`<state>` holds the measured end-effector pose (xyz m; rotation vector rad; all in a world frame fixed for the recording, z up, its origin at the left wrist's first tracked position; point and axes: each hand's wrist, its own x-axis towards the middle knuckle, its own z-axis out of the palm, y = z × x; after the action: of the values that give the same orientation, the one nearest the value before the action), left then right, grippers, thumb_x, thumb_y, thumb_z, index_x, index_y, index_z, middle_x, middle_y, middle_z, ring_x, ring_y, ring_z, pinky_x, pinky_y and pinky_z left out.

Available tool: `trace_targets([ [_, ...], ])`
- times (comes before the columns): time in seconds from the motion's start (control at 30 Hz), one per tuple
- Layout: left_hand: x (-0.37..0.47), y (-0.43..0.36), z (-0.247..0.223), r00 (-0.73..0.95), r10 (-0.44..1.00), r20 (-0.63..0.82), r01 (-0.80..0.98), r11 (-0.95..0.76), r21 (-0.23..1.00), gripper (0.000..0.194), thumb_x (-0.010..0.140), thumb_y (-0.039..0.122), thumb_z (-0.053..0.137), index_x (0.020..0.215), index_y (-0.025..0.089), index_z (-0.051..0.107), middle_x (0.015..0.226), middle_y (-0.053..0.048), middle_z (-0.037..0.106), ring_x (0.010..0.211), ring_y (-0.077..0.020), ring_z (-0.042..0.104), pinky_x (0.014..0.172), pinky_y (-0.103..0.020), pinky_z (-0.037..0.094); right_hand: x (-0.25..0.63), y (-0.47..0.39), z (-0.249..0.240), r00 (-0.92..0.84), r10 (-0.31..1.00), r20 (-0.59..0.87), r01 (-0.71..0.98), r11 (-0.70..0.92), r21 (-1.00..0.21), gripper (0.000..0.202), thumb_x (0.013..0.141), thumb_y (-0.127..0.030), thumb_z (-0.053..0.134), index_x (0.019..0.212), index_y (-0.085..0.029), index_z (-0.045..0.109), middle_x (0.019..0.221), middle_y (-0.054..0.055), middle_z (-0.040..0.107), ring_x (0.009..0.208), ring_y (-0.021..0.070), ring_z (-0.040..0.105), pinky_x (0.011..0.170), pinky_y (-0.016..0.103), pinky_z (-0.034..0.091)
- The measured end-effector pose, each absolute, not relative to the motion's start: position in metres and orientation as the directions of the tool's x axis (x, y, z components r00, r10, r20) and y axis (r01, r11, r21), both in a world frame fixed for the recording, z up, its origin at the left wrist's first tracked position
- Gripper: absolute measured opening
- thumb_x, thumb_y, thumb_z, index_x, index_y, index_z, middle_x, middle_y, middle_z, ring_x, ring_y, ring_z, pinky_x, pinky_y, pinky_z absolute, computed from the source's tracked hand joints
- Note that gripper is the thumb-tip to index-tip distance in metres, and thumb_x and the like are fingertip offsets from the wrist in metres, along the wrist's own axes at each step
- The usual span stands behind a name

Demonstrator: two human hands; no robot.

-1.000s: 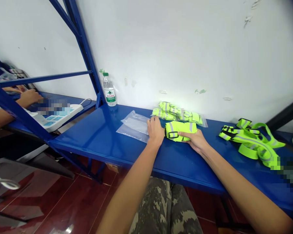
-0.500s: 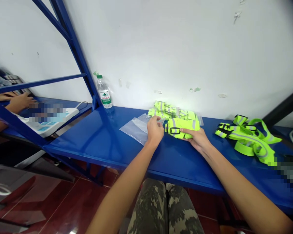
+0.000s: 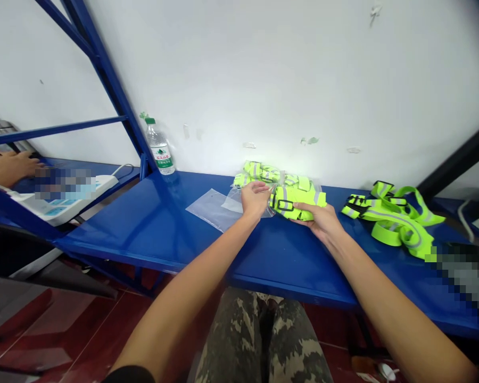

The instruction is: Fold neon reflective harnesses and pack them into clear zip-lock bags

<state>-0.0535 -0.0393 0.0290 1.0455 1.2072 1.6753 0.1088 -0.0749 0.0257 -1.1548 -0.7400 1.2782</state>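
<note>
My right hand (image 3: 322, 217) grips a folded neon-yellow reflective strap bundle (image 3: 299, 202) with grey bands and a black buckle, thumb on top. At its left end, my left hand (image 3: 256, 199) pinches the edge of a clear plastic bag (image 3: 266, 211), which meets the end of the bundle. Another clear bag (image 3: 209, 208) lies flat on the blue table (image 3: 143, 229), left of my left hand. Behind my hands, by the wall, sit several bagged yellow strap bundles (image 3: 259, 171). Part of the held bag is hidden by my fingers.
Loose yellow reflective straps (image 3: 399, 215) lie at the right of the table. A water bottle (image 3: 160, 149) stands at the back left by a blue metal frame (image 3: 115, 85). Beyond it are a white device (image 3: 64, 205) and another person's hand (image 3: 18, 167).
My left hand has brought the clear bag up against the left end of the strap bundle. The view has shifted slightly, and my right hand keeps its hold.
</note>
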Motion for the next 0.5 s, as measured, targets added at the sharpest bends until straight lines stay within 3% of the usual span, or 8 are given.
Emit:
trace_targets([
  [0.1,-0.039,-0.036,0.028,-0.274,0.908,0.318,0.057,-0.314,0.948,0.019,0.067,0.004,0.067,0.081,0.016,0.061,0.082,-0.007,0.069,0.077,-0.0172,0.068,0.077,-0.031,0.055,0.110,-0.074,0.023,0.297,0.943,-0.152,-0.292,-0.061,-0.954,0.051,0.040,-0.008,0.088,0.085,-0.018,0.067,0.084,0.004,0.076,0.068,0.0262,0.073,0.062,0.042,0.066],
  [0.23,-0.028,-0.041,0.022,-0.029,0.834,0.551,0.301,-0.518,0.800,0.022,0.076,0.006,0.058,0.091,0.020,0.064,0.088,-0.005,0.069,0.081,-0.0168,0.066,0.082,-0.031,0.054,0.107,-0.073,0.022,0.358,0.929,-0.098,-0.255,-0.004,-0.967,0.048,0.039,-0.011,0.087,0.083,-0.017,0.068,0.080,0.004,0.076,0.070,0.0267,0.073,0.061,0.038,0.066],
  [0.37,-0.026,-0.046,0.022,0.042,0.804,0.593,0.376,-0.563,0.736,0.027,0.078,0.005,0.054,0.097,0.021,0.064,0.097,-0.006,0.068,0.085,-0.0168,0.065,0.085,-0.030,0.053,0.102,-0.076,0.026,0.323,0.938,-0.128,-0.239,-0.050,-0.970,0.047,0.039,-0.010,0.087,0.082,-0.016,0.069,0.078,0.005,0.076,0.071,0.0283,0.073,0.061,0.039,0.066],
  [0.5,-0.027,-0.050,0.026,-0.026,0.791,0.611,0.372,-0.560,0.741,0.024,0.081,0.007,0.052,0.098,0.020,0.063,0.099,-0.007,0.067,0.084,-0.0162,0.065,0.080,-0.028,0.054,0.099,-0.079,0.031,0.261,0.947,-0.188,-0.385,-0.077,-0.920,0.052,0.038,-0.006,0.087,0.085,-0.018,0.069,0.082,0.003,0.077,0.075,0.0269,0.074,0.065,0.040,0.066],
])
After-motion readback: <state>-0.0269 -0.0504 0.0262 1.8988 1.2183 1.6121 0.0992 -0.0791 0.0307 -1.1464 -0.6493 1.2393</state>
